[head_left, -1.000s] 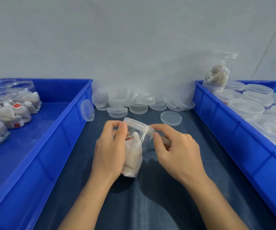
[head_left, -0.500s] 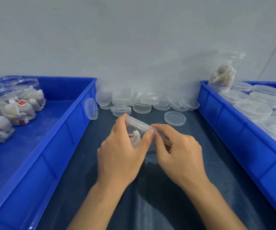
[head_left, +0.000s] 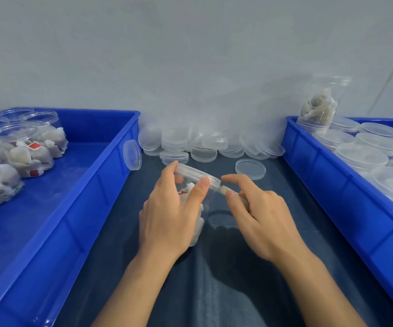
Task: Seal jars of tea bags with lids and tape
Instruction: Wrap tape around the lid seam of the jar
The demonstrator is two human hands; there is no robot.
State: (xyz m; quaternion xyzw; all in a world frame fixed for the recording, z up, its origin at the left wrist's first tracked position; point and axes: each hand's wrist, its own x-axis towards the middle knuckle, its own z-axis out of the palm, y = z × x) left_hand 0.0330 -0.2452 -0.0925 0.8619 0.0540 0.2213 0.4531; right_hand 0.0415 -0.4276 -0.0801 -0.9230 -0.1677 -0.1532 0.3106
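Note:
A clear plastic jar of white tea bags [head_left: 196, 224] stands at the table's middle, topped by a clear lid [head_left: 196, 173]. My left hand [head_left: 169, 215] wraps around the jar, fingers and thumb reaching up to the lid's rim. My right hand [head_left: 259, 215] is just right of the jar and pinches a strip of clear tape [head_left: 222, 190] that runs to the lid's edge, with its index finger stretched out over the strip.
A blue bin [head_left: 101, 185] on the left holds open jars of tea bags [head_left: 25, 152]. A blue bin [head_left: 327, 185] on the right holds lidded jars [head_left: 360, 154]. Loose clear lids [head_left: 190, 145] pile against the back wall, one lid [head_left: 250, 168] lying apart.
My left hand has shifted around the jar from its left side to its front, now covering most of it. My right hand has drawn back slightly to the right, pulling the tape strip.

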